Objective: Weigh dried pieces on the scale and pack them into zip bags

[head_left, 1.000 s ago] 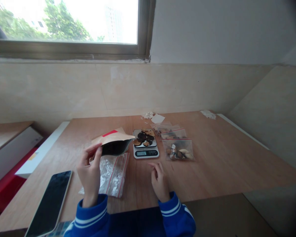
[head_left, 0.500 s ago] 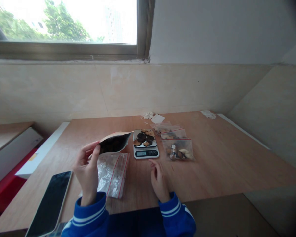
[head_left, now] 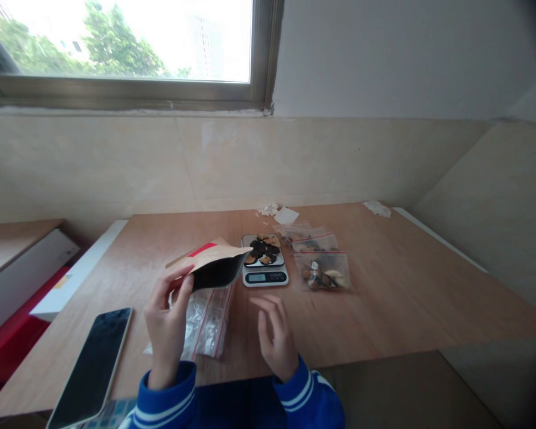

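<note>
My left hand [head_left: 167, 310] pinches the near edge of a brown paper pouch [head_left: 223, 256] with a dark lining and a red mark. The pouch is tilted, its mouth open toward me, and its right corner overlaps the edge of the scale in view. On the white digital scale [head_left: 265, 278] lie dark and tan dried slices [head_left: 264, 249]. My right hand [head_left: 274, 333] hangs in front of the scale with fingers apart and slightly bent, holding nothing. Beneath the pouch are clear zip bags [head_left: 209, 325] with red seal lines, partly hidden by my left hand.
Filled zip bags [head_left: 324, 271] lie right of the scale. White scraps [head_left: 268, 209] and a white paper piece [head_left: 286, 215] are behind it. A phone [head_left: 92, 366] rests at the table's left front. Crumpled tissue [head_left: 377, 208] lies at the back right.
My left hand has moved slightly right and down, turning the pouch so that its brown outer face shows. My right hand has drawn back from the scale toward the left.
</note>
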Tool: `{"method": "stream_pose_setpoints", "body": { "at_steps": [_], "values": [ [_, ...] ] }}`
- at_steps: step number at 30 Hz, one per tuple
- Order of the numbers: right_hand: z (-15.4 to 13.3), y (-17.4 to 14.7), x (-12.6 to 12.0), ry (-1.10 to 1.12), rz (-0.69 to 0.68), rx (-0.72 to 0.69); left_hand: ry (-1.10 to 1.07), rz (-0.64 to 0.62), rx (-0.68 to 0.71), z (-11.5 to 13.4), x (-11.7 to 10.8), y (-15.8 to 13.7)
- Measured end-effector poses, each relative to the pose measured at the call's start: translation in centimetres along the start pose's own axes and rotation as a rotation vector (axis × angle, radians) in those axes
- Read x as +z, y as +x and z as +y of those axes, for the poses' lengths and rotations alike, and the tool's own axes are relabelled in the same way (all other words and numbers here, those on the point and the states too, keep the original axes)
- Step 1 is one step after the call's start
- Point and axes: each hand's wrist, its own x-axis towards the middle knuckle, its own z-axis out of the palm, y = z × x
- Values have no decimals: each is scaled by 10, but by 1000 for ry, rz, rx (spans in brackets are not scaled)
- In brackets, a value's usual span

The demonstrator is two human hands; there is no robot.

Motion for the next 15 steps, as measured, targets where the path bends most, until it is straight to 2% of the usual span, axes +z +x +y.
{"method": "stream_pose_setpoints", "body": {
  "at_steps": [3,6,11,15],
  "values": [
    [-34,26,3,36,-191,-161,133,-126,81,-4,-9,-3],
    [-53,56,7,62,-358,-216,255,-148,177,-5,-19,-2],
    [-51,81,14,-69,-511,-84,271,-171,254,-4,-20,-11],
    [-37,87,33,-59,-644,-173,240,-115,311,-5,-13,-23]
  ]
}}
